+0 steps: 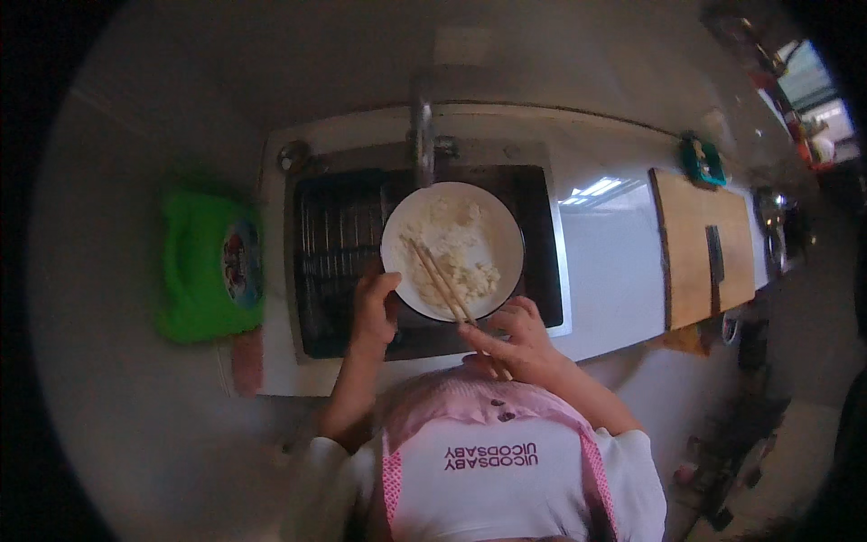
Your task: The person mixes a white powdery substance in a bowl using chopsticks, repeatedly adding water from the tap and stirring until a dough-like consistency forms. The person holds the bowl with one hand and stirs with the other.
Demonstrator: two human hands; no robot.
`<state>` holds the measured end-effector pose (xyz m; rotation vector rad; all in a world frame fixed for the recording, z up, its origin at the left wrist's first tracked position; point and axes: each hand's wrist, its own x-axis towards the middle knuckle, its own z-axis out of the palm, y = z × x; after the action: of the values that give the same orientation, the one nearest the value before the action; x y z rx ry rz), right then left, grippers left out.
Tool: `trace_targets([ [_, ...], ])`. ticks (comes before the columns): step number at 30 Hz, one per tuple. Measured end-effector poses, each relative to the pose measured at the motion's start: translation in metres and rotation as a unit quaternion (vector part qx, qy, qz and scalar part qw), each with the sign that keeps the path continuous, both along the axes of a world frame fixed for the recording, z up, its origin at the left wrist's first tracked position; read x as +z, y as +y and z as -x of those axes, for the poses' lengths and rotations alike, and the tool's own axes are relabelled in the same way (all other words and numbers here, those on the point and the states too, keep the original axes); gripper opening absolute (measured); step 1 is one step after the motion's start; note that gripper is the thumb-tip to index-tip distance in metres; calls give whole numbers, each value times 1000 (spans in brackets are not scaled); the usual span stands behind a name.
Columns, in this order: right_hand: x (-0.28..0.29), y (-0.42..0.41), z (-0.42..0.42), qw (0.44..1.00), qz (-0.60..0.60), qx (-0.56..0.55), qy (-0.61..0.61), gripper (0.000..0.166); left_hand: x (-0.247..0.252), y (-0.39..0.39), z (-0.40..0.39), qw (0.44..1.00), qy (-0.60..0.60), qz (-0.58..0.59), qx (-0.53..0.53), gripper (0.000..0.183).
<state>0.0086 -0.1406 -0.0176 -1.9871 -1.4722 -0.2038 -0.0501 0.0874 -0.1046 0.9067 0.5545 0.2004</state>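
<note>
A white bowl with a dark rim [504,234] is held over the sink [535,203], below the faucet [424,135]. Its left edge is gripped by my left hand [376,308], the thumb on the rim. Inside lies a pale, crumbly, dough-like mixture [474,279], with some stuck to the wall. My right hand [518,342] holds a pair of wooden chopsticks [440,281] whose tips rest in the mixture. The far ends stick out below that hand, near my pink apron [447,400].
A dark drying rack [339,237] fills the sink's left side. Left of the counter stands a green plastic container [196,271]. To the right lies a wooden cutting board [691,237] bearing a dark knife [715,261], with a teal holder [704,161] behind it.
</note>
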Motion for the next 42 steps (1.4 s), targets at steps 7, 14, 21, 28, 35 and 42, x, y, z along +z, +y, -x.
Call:
trace_targets([
  [7,1,28,11,970,-107,-107,189,22,24,-6,-10,997,-8,57,-47,40],
  [14,25,10,20,936,-144,-213,238,15,17,-24,-7,991,5,73,-112,42],
  [21,33,-33,35,910,-143,-327,209,13,11,-37,-5,988,6,70,-136,42],
  [28,32,-27,34,908,-84,-335,236,16,13,-41,-10,986,-11,65,-155,43],
  [35,38,-21,28,918,-97,-254,288,15,15,-39,-7,989,-11,48,-140,43],
  [42,24,-27,21,872,-154,-311,346,13,9,-40,-4,989,-19,73,-124,47],
])
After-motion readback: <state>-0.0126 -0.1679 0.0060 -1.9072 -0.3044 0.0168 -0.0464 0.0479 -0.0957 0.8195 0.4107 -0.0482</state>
